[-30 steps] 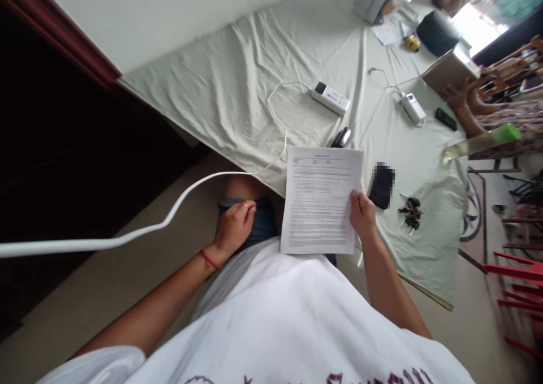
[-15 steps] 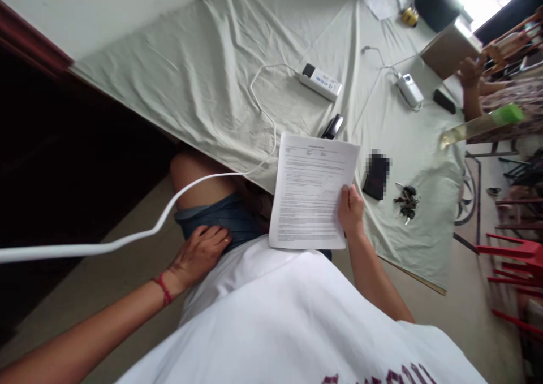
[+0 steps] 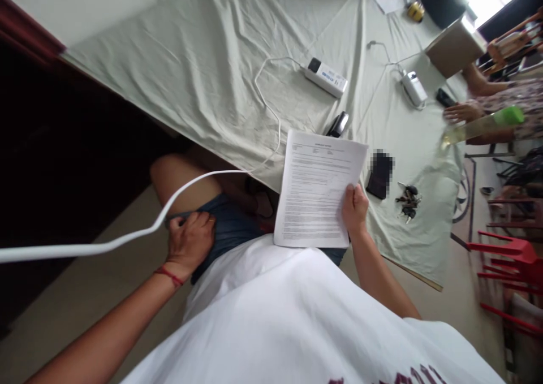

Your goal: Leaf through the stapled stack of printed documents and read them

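Observation:
My right hand (image 3: 355, 207) is closed on the right edge of a few printed sheets of paper (image 3: 320, 197), thumb on top. The sheets stand tilted in front of my white shirt, over the table's edge, with their text side facing up at me. My left hand (image 3: 192, 238) rests on my thigh with its fingers curled in, closed on the leg of my blue denim shorts (image 3: 233, 223). A red thread is around that wrist.
On the cloth-covered table (image 3: 203, 78) lie a white power bank with a cable (image 3: 326, 78), a black object (image 3: 338, 124), a phone (image 3: 379, 175), keys (image 3: 408, 203) and a second white device (image 3: 414, 90). A green-capped bottle (image 3: 483, 126) stands near another person's hand (image 3: 462, 112).
My left hand has slid left along the thigh and its fingers have curled in. The papers moved slightly right with my right hand. The other person's hand came down onto the table.

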Motion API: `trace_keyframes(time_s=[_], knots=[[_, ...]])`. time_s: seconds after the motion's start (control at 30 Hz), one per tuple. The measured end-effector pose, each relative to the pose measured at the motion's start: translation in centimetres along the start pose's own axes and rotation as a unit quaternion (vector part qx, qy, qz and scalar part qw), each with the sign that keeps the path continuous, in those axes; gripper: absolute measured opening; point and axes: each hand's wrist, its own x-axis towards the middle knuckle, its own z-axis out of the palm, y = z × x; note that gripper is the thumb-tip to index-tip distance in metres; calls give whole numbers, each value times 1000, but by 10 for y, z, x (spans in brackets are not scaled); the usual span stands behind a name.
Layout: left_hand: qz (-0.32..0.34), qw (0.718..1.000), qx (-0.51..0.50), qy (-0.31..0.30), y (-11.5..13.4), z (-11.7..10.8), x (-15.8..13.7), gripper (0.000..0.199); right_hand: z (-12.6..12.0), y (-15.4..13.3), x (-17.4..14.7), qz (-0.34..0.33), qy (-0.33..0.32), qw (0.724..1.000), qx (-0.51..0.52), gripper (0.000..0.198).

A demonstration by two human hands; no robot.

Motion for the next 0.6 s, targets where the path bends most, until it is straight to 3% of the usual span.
trace_keyframes(time_s=[0.23, 0.4, 0.6], knots=[[-2, 1000, 3, -19, 4, 3, -22, 33, 0, 0, -1, 6, -7, 1000, 7, 49], [-20, 999, -25, 21, 9, 8, -44, 43, 0, 1, -3, 6, -11, 1000, 7, 46], [-36, 998, -38, 42, 30, 14, -26, 47, -1, -3, -4, 13, -11, 1000, 6, 46]])
